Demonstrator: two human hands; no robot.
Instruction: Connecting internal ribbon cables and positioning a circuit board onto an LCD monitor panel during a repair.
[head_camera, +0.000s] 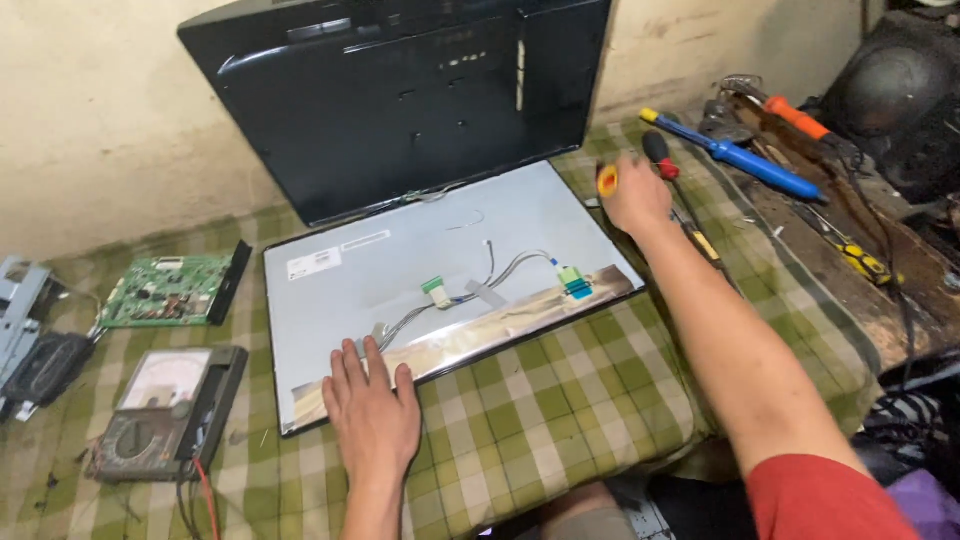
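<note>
A bare monitor panel (420, 250) lies face down on a green checked cloth (560, 400), with thin grey cables and small green connectors (575, 281) across its silver back. My left hand (372, 412) rests flat on the panel's near edge, fingers apart, holding nothing. My right hand (632, 192) reaches past the panel's right corner and is closed around a tool with a yellow and red handle (607, 180). A black monitor back cover (400, 100) leans against the wall behind the panel.
A green circuit board (165, 291) and an analogue multimeter (165, 410) with a red lead lie left of the panel. Grey metal parts (25, 320) sit at the far left. A blue-handled tool (745, 160), screwdrivers and wires crowd the wooden bench at right.
</note>
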